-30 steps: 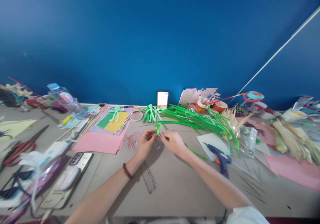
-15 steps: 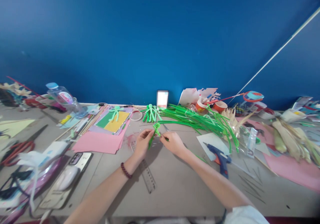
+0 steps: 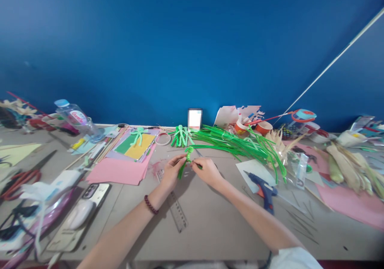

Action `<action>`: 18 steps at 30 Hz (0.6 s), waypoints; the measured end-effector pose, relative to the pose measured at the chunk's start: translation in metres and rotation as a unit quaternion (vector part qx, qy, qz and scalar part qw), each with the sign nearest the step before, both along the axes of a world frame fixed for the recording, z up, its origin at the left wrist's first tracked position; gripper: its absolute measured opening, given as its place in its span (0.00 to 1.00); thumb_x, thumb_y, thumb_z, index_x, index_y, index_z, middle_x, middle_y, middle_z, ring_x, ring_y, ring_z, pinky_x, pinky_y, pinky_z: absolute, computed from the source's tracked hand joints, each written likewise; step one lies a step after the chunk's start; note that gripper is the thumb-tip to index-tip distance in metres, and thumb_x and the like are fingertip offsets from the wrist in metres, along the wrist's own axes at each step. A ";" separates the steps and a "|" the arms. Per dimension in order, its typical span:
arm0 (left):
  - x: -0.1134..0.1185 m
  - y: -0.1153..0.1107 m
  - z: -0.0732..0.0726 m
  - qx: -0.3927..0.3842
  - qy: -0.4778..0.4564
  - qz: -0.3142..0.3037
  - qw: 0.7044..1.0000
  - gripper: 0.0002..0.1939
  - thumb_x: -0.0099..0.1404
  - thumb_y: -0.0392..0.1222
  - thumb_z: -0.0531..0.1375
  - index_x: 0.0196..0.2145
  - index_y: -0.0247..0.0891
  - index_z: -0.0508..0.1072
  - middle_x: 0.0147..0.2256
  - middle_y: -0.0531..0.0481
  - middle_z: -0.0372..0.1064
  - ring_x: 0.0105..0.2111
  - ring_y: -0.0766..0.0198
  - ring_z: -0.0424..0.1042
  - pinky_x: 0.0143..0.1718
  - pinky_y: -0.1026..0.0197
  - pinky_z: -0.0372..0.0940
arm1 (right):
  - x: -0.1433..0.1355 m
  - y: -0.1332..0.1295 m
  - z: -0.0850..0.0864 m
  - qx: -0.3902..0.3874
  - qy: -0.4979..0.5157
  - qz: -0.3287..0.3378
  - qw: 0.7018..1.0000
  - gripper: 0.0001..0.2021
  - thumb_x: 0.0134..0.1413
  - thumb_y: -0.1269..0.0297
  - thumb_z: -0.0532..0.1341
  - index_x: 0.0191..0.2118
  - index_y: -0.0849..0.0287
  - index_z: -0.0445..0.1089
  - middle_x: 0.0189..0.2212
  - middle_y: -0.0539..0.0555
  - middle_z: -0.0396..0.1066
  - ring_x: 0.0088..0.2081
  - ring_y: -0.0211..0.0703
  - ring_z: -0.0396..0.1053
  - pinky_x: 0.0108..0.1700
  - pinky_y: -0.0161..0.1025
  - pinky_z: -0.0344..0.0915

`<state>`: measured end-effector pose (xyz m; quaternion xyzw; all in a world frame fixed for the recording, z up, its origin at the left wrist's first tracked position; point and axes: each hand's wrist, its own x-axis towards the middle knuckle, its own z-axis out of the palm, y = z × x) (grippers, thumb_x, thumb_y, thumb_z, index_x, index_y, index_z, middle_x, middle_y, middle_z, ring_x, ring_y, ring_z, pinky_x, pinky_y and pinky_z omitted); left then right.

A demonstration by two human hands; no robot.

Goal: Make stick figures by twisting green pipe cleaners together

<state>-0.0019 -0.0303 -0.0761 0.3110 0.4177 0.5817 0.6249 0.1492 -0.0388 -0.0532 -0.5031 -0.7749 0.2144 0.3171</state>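
My left hand (image 3: 174,171), a dark beaded bracelet at its wrist, is closed on a small green pipe cleaner figure (image 3: 189,154). Its looped top stands above my fingertips, and green ends hang below them. Close on the other side, my right hand (image 3: 207,170) pinches at the figure's edge, apparently on a pipe cleaner end; the fingers hide most of it. Beyond my hands stand finished-looking green pipe cleaner figures (image 3: 181,136), beside a long bundle of green pipe cleaners (image 3: 225,139). A clear ruler (image 3: 178,213) lies under my left forearm.
Pink paper (image 3: 118,170) and another green figure (image 3: 137,137) on coloured sheets lie left. A phone (image 3: 79,217) sits nearer. To the right are a blue glue gun (image 3: 264,191) on white paper, dried husks (image 3: 349,167) and paper cups (image 3: 264,128). A bottle (image 3: 73,117) stands at back left.
The green figure has turned a little in my fingers and its looped top stands more upright. My hands have stayed nearly in place.
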 end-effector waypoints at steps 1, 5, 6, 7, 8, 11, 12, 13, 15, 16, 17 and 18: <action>0.000 0.000 0.000 -0.001 0.003 0.003 1.000 0.14 0.42 0.40 0.70 0.29 0.36 0.78 0.28 0.51 0.76 0.25 0.69 0.70 0.29 0.67 0.63 | 0.000 0.000 0.001 -0.001 0.000 0.000 1.000 0.13 0.52 0.71 0.54 0.19 0.59 0.64 0.21 0.51 0.69 0.25 0.36 0.64 0.30 0.31 0.53; -0.001 0.000 -0.001 -0.016 -0.011 -0.002 1.000 0.13 0.42 0.40 0.70 0.29 0.35 0.78 0.26 0.51 0.75 0.25 0.70 0.69 0.28 0.68 0.62 | -0.002 -0.002 0.002 -0.003 -0.001 0.002 1.000 0.13 0.52 0.71 0.54 0.20 0.60 0.67 0.21 0.52 0.70 0.26 0.37 0.64 0.30 0.31 0.53; -0.001 0.000 -0.001 -0.021 -0.020 -0.004 1.000 0.13 0.43 0.40 0.70 0.29 0.35 0.77 0.26 0.52 0.74 0.24 0.70 0.69 0.27 0.68 0.61 | -0.002 -0.003 0.002 -0.002 -0.001 0.001 1.000 0.12 0.52 0.71 0.54 0.20 0.60 0.68 0.21 0.52 0.70 0.26 0.37 0.64 0.30 0.31 0.53; -0.001 -0.001 -0.001 -0.027 -0.030 -0.006 0.999 0.13 0.43 0.40 0.70 0.28 0.35 0.77 0.25 0.52 0.74 0.24 0.70 0.68 0.27 0.68 0.61 | -0.002 -0.003 0.002 -0.002 -0.001 0.000 1.000 0.12 0.52 0.71 0.54 0.20 0.60 0.68 0.21 0.52 0.70 0.26 0.37 0.63 0.30 0.31 0.53; -0.001 -0.001 -0.001 -0.031 -0.040 -0.007 0.999 0.13 0.42 0.39 0.70 0.28 0.34 0.77 0.24 0.52 0.73 0.24 0.70 0.68 0.27 0.68 0.61 | -0.002 -0.003 0.002 -0.001 -0.001 0.001 1.000 0.12 0.52 0.71 0.54 0.20 0.59 0.68 0.21 0.52 0.70 0.25 0.37 0.63 0.30 0.31 0.53; -0.001 -0.001 0.002 -0.046 -0.067 -0.015 0.997 0.11 0.42 0.36 0.69 0.27 0.35 0.75 0.23 0.53 0.72 0.24 0.70 0.69 0.27 0.68 0.61 | -0.002 -0.002 0.001 0.007 0.001 0.003 1.000 0.13 0.52 0.71 0.54 0.20 0.60 0.68 0.20 0.51 0.69 0.25 0.36 0.62 0.29 0.31 0.53; -0.001 -0.001 0.003 -0.053 -0.077 -0.018 0.995 0.11 0.43 0.35 0.69 0.28 0.35 0.75 0.24 0.53 0.72 0.24 0.70 0.69 0.27 0.68 0.62 | -0.002 -0.002 0.000 0.010 0.003 0.006 1.000 0.13 0.52 0.71 0.54 0.19 0.60 0.68 0.19 0.51 0.68 0.24 0.36 0.62 0.29 0.31 0.52; -0.002 -0.002 0.004 -0.062 -0.086 -0.021 0.994 0.11 0.43 0.34 0.68 0.28 0.35 0.75 0.24 0.54 0.72 0.24 0.69 0.69 0.27 0.68 0.62 | -0.002 -0.001 0.000 0.011 0.006 0.011 1.000 0.13 0.52 0.71 0.54 0.19 0.60 0.68 0.19 0.50 0.68 0.24 0.35 0.61 0.29 0.31 0.52; -0.002 -0.002 0.005 -0.080 -0.103 -0.027 0.991 0.12 0.44 0.33 0.67 0.29 0.36 0.74 0.24 0.54 0.72 0.24 0.69 0.69 0.28 0.68 0.62 | -0.001 0.000 -0.001 0.005 0.021 0.018 1.000 0.13 0.52 0.70 0.53 0.21 0.60 0.69 0.19 0.50 0.68 0.23 0.35 0.60 0.28 0.32 0.52; -0.003 -0.001 0.006 -0.090 -0.108 -0.029 0.990 0.12 0.45 0.32 0.67 0.30 0.36 0.74 0.24 0.54 0.72 0.24 0.69 0.69 0.27 0.68 0.62 | -0.001 0.001 -0.002 -0.001 0.035 0.019 0.999 0.12 0.52 0.70 0.53 0.23 0.60 0.71 0.19 0.50 0.68 0.23 0.35 0.60 0.27 0.31 0.52; -0.004 -0.001 0.007 -0.098 -0.112 -0.033 0.988 0.12 0.45 0.31 0.66 0.30 0.36 0.74 0.24 0.55 0.72 0.24 0.70 0.69 0.27 0.68 0.62 | -0.001 0.002 -0.004 -0.007 0.052 0.015 0.999 0.11 0.52 0.69 0.54 0.25 0.60 0.72 0.20 0.50 0.70 0.23 0.35 0.61 0.27 0.31 0.53; -0.004 -0.001 0.008 -0.107 -0.114 -0.038 0.987 0.12 0.46 0.31 0.66 0.31 0.36 0.73 0.24 0.55 0.72 0.23 0.70 0.69 0.27 0.68 0.62 | -0.001 0.003 -0.005 -0.013 0.070 0.009 0.997 0.11 0.52 0.68 0.54 0.27 0.59 0.73 0.22 0.51 0.72 0.24 0.36 0.62 0.28 0.32 0.55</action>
